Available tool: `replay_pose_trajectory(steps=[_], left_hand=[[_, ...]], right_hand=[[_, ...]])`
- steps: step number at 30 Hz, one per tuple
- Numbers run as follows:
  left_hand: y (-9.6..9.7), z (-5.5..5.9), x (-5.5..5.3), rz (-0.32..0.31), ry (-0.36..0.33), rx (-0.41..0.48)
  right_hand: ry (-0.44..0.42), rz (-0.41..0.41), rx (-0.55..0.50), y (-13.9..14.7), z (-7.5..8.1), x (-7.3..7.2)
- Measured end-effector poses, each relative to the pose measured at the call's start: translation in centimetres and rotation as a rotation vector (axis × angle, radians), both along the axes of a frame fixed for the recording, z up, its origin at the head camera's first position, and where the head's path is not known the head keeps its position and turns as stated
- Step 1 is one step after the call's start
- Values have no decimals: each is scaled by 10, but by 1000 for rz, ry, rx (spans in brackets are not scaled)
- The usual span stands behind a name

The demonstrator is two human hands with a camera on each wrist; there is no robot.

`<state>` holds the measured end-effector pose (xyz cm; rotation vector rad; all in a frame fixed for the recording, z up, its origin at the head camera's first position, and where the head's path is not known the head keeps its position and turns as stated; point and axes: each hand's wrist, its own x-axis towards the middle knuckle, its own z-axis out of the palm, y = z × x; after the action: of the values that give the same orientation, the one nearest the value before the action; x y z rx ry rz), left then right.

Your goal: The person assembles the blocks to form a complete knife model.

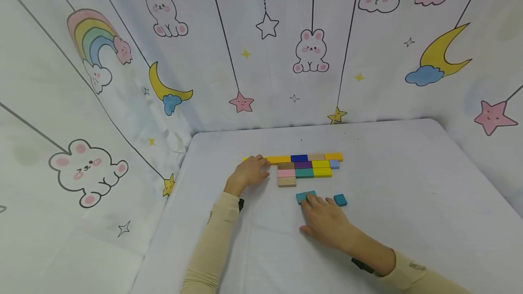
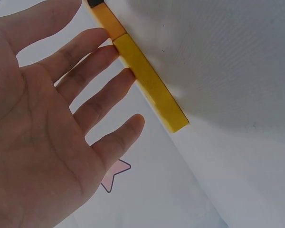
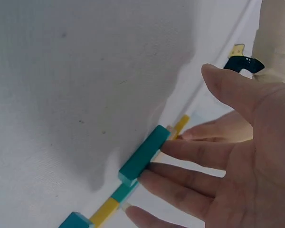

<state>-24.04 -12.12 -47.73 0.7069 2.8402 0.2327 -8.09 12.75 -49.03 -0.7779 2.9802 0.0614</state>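
Note:
My left hand [image 1: 249, 172] lies at the left end of the top row of flat wooden blocks. In the left wrist view its straight, spread fingertips meet the side of a long yellow block [image 2: 154, 85], with an orange block [image 2: 110, 21] end to end with it. Nearer to me, my right hand [image 1: 327, 221] reaches over a teal block [image 1: 303, 196]. Its extended fingertips rest at that block's edge, and the thumb stands apart. A smaller teal block [image 1: 340, 200] lies just right of these fingers.
Beyond the right hand, several blocks sit edge to edge in stepped rows, among them a pink block [image 1: 286, 173], a purple block [image 1: 303, 165], a dark blue block [image 1: 299, 158] and a light blue block [image 1: 334, 164]. A patterned curtain [image 1: 278, 71] rises behind the white table [image 1: 408, 185].

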Motion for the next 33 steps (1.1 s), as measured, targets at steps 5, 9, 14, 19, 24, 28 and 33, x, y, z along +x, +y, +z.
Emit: replay_pose_trajectory(steps=[5, 9, 14, 19, 24, 28, 33], left_hand=[[0, -1, -1, -1, -7, 4], [-1, -1, -1, 0, -9, 10], [-1, -1, -2, 0, -4, 13], [-2, 0, -2, -1, -10, 24], [-2, 0, -2, -3, -14, 19], [-2, -2, -3, -2, -14, 12], [-2, -4, -3, 6, -16, 2]], right_hand=[[21, 2, -16, 3, -1, -3], [39, 5, -17, 4, -2, -6], [48, 8, -18, 5, -3, -10], [63, 14, -35, 7, -6, -15], [65, 16, -35, 9, -6, -18], [50, 14, -27, 10, -4, -20], [50, 12, -22, 9, -3, -23]])
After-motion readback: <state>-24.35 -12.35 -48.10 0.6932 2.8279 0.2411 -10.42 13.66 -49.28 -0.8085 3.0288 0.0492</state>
